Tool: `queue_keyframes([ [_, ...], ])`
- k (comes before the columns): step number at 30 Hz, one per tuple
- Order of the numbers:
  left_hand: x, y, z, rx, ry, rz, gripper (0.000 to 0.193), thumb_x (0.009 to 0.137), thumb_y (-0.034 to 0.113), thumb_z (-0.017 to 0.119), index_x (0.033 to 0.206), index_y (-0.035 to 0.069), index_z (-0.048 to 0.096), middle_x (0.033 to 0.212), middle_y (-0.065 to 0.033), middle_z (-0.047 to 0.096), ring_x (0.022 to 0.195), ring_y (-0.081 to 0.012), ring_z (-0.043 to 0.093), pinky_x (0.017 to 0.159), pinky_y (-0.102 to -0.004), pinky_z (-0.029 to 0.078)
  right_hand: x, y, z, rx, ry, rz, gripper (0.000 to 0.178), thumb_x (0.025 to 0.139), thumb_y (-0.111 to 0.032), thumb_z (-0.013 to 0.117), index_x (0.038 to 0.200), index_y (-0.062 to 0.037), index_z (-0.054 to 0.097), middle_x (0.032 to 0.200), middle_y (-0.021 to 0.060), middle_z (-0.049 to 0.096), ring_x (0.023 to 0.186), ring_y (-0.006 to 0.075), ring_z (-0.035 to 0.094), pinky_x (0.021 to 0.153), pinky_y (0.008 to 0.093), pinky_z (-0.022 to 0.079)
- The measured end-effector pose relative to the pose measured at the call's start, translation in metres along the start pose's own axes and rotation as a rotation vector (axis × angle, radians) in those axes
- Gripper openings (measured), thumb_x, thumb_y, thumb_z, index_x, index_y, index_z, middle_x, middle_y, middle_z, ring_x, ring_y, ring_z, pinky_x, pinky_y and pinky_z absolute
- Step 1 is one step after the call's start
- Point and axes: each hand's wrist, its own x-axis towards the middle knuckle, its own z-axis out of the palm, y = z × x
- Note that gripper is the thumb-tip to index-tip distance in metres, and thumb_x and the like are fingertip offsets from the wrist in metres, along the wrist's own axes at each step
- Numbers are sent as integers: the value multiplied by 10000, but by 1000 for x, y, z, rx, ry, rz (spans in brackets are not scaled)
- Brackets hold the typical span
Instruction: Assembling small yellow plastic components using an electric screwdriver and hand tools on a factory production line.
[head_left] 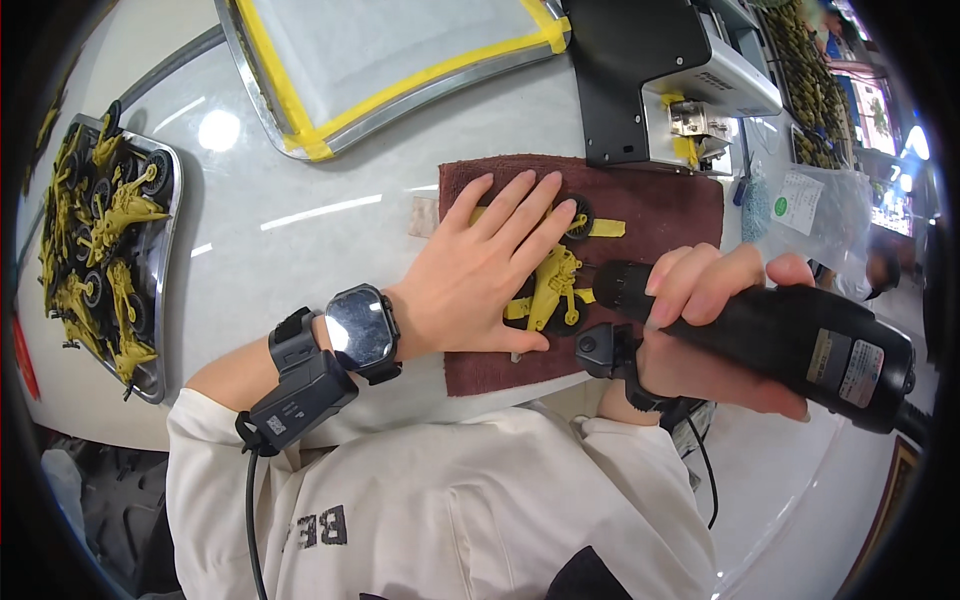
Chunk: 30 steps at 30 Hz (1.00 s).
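Head view looks down at a white surface (300, 230) with a dark red cloth (660, 205) on it. A small yellow plastic toy motorbike (556, 287) lies on the cloth. Left hand (485, 265) is flat and open, pressing the toy down. Right hand (715, 330) has its grip closed around a black power tool (790, 335), whose tip touches the toy. A metal tray of yellow toy parts (105, 250) sits far left.
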Motion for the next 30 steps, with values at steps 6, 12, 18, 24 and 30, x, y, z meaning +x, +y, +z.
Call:
queue_keyframes([
  [6, 2, -2, 0, 5, -24, 38, 1062, 645, 605, 746, 1444, 31, 345, 1496, -190, 339, 1375, -406, 308, 1105, -541, 232, 4, 3, 10, -186, -40, -1, 946, 687, -823, 584, 1157, -16, 433, 709, 94, 553, 496, 229, 546, 530, 372, 465],
  [12, 3, 0, -3, 27, -34, 36, 1025, 672, 626, 717, 1434, 37, 363, 1484, -183, 356, 1364, -408, 322, 1099, -553, 237, 21, -9, 3, -201, 21, -51, 917, 698, -817, 599, 1134, -24, 449, 672, 92, 555, 465, 220, 537, 469, 353, 434],
  [18, 3, 2, -3, 37, -24, 43, 1049, 669, 642, 717, 1441, 36, 344, 1503, -177, 335, 1369, -405, 319, 1101, -552, 236, 103, -37, -49, -628, 449, -341, 1002, 731, -912, 353, 1141, -5, 467, 692, 122, 591, 495, 223, 530, 497, 347, 463],
  [24, -2, 1, -3, -31, 62, 20, 1098, 635, 639, 746, 1424, -1, 330, 1503, -189, 330, 1367, -388, 332, 1110, -530, 238, 88, -33, -44, -584, 469, -42, 890, 755, -865, 429, 1062, -33, 503, 674, 86, 541, 519, 216, 511, 523, 340, 442],
  [30, 0, 0, -1, -25, 41, 47, 1089, 607, 612, 774, 1405, -4, 360, 1479, -191, 364, 1369, -379, 336, 1111, -525, 240, 24, -23, 29, -176, -78, -19, 933, 764, -750, 597, 1279, 1, 393, 747, 107, 567, 553, 240, 563, 579, 384, 453],
])
